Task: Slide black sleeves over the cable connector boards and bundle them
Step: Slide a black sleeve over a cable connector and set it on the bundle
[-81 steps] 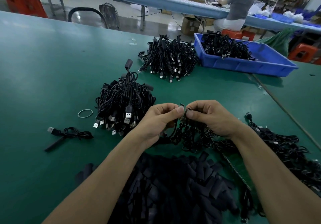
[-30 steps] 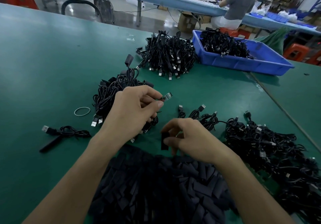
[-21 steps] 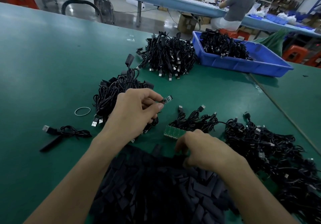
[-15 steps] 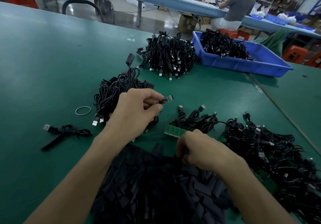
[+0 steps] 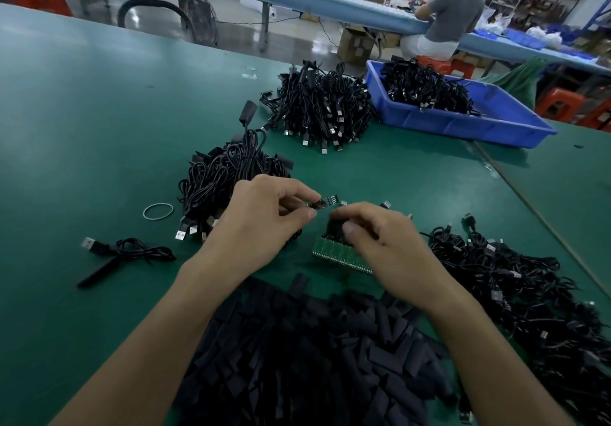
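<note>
I pinch the connector board between the thumb and forefinger of my left hand, just above the centre of the frame. Its free end pokes out to the right, which leaves that end bare for a sleeve to go over it. The board is a narrow strip, dark along its body with a row of pale contacts at the tip. Its cable runs back under my hand, out of sight.

My right hand curls round one black sleeve, gripped between thumb and fingers just below and to the right of the board. The two are close, but I judge they are not yet mated. I cannot tell which way the sleeve's mouth faces.

Under my right hand a green board panel lies flat on the bench. The sleeve pile fills the lower centre, close enough for me to draw from quickly. The loose cable heap sprawls at the right, likely my supply. A tied cable bundle sits left of centre with a rubber band beside it, probably ready for the next tie. A second bundle and a blue bin stand further up the frame.
</note>
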Tool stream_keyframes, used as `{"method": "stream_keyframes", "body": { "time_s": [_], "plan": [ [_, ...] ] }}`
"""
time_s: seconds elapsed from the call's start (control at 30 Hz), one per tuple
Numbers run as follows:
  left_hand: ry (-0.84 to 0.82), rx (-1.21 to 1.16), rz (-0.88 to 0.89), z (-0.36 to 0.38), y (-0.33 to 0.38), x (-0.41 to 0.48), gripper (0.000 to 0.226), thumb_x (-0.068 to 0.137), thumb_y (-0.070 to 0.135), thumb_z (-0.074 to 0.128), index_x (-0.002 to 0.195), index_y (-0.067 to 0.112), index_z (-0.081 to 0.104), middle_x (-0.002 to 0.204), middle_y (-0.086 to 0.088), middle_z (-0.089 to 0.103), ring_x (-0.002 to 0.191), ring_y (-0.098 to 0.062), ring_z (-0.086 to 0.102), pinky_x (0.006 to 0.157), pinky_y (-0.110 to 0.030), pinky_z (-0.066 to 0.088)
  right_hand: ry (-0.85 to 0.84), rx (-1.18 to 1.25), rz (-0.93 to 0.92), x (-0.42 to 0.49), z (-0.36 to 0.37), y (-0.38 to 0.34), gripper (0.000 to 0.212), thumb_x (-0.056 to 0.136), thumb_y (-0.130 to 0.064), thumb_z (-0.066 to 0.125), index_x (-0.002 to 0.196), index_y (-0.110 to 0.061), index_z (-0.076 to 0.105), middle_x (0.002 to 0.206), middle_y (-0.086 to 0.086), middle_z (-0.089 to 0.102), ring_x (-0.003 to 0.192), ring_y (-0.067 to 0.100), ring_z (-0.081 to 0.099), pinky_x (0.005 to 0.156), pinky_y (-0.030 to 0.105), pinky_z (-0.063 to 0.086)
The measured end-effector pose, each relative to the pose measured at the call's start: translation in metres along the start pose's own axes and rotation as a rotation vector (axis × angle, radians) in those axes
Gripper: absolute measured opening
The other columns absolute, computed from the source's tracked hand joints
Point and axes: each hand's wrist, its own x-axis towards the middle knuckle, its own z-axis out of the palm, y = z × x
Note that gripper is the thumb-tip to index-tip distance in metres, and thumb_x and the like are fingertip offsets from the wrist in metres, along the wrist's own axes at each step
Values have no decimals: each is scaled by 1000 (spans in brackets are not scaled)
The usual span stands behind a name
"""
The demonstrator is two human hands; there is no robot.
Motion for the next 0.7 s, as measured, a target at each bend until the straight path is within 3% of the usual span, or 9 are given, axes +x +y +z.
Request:
{"method": "stream_keyframes", "body": {
  "time_s": [0.1, 0.23, 0.4, 0.47, 0.53, 0.6, 0.7],
  "plan": [
    [6, 22, -3, 0, 0, 0, 16, 89, 22, 77, 104, 30, 77, 81, 13, 71, 76, 5, 66, 76, -20, 59, 76, 68, 9, 2, -1, 2, 23, 97, -17, 62, 116, -28, 68, 98, -22, 67, 91, -9, 63, 81, 12, 49],
    [6, 25, -8, 0, -1, 1, 15, 90, 22, 76, 103, 28, 77, 80, 13, 71, 72, 2, 67, 76, -23, 60, 120, 162, 28, 0, 0, 4, 25, 88, -17, 74, 105, -35, 70, 100, -15, 74, 97, 2, 68, 92, 29, 54],
    [9, 26, -8, -1, -2, 1, 14, 89, 23, 77, 103, 28, 77, 78, 14, 71, 69, 5, 65, 74, -25, 60, 113, 218, 10, -3, 7, 5, 23, 88, -19, 74, 99, -38, 70, 84, -14, 75, 74, 4, 70, 69, 12, 49],
    [17, 22, -13, -1, -3, 1, 15, 89, 23, 77, 103, 28, 77, 78, 13, 71, 68, 4, 66, 74, -27, 61, 125, 219, 15, -3, 8, 6, 18, 89, -20, 74, 100, -34, 73, 79, -11, 75, 72, 3, 69, 68, 12, 48],
    [35, 11, -18, -1, -4, 2, 15, 89, 22, 77, 102, 28, 77, 78, 11, 71, 67, 2, 66, 74, -30, 62, 59, 161, 21, -4, 9, 8, 18, 88, -19, 75, 101, -31, 76, 83, -17, 75, 78, -1, 69, 73, 11, 50],
    [45, 3, -22, 0, -5, 2, 14, 88, 21, 77, 100, 29, 77, 77, 12, 71, 66, 2, 66, 73, -32, 63, -120, 65, 19, -5, 12, 7, 22, 85, -19, 78, 105, -29, 77, 91, -20, 75, 87, -6, 68, 80, 9, 49],
    [32, -1, -23, 1, -6, 2, 14, 89, 21, 77, 100, 29, 77, 76, 11, 71, 67, 2, 67, 73, -32, 63, -352, -93, 91, -6, 14, 7, 33, 87, -28, 77, 120, -31, 71, 96, -16, 74, 83, -9, 64, 75, 5, 46]
  ]
}}
